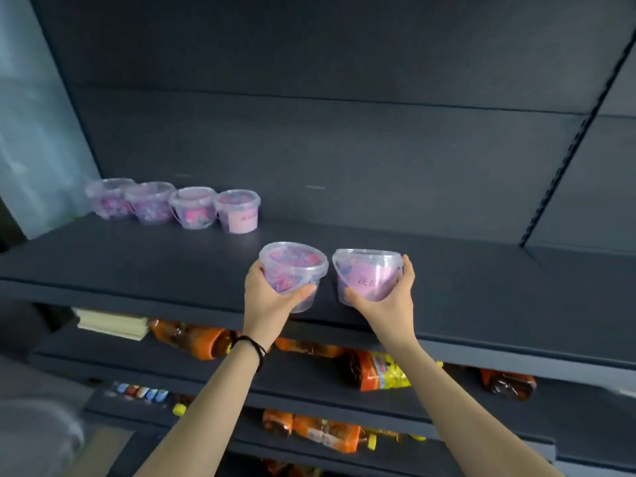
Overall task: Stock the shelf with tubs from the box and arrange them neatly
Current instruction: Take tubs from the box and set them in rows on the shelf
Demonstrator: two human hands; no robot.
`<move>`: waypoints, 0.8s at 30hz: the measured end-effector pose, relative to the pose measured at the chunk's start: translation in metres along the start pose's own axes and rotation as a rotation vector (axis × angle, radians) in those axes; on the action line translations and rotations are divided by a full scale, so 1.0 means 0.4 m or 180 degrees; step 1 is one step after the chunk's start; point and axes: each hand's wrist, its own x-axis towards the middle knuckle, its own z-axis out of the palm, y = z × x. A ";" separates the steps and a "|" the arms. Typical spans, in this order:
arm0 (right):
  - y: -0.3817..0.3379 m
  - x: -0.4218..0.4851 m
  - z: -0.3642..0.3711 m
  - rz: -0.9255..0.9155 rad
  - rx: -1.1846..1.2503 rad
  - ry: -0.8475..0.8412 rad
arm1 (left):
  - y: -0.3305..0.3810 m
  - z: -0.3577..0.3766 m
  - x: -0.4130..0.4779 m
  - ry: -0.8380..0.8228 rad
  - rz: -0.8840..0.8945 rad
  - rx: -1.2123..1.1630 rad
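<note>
**Two Tubs Held at the Shelf's Front Edge**

A person holds a clear plastic tub in each hand over the front part of a dark shelf (137, 256). The left grip (272, 297) is curled round the left tub (292, 270) from below and behind, thumb across its front wall. The tub tilts toward the camera, so its lid and the pink and blue contents show. The right grip (389, 301) wraps the right tub (366, 275) from its outer side, fingertips reaching up to the rim and thumb under the base. This tub shows a pink label with dark characters. The two tubs sit just beside each other with a narrow gap between them. Whether either base touches the shelf cannot be told.

At the back left of the same shelf stands a row of four tubs (194, 208), upright and close together along the rear panel, well apart from the two in hand. A black band (255, 347) circles the left wrist. On the shelves below lie orange bottles (203, 342), a bottle with a yellow label (382, 370) and a pale stack of flat packs (110, 325).
</note>
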 end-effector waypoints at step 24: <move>0.062 0.440 0.322 0.0366 -0.1283 0.0219 | -0.253 0.112 0.518 0.0085 -0.0321 0.0129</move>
